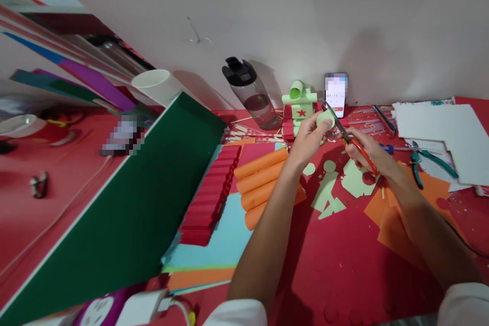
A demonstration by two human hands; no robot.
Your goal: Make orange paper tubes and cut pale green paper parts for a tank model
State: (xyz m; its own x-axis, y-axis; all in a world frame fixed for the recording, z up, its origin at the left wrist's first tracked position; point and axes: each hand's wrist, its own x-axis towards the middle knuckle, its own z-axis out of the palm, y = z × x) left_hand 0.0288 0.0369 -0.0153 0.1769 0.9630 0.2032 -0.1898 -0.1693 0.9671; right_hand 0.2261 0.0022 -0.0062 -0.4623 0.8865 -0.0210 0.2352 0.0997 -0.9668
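Observation:
Between its thumb and fingers, my left hand (310,138) pinches a small round piece of pale green paper (325,119). My right hand (364,150) is closed on the red-handled scissors (361,150), whose blades lie against the edge of that piece. Below the hands, pale green paper scraps (327,191) and a cut green circle (309,169) lie on the red table (328,265). Just behind my left hand stands a paper model (300,107) of green rolls with a red star.
Orange paper rolls (260,188) and a pleated red paper strip (214,193) rest on coloured sheets to the left. A green board (126,204) slants beyond them. At the back stand a water bottle (254,97) and a phone (336,94). Green-handled pliers (435,160) lie right.

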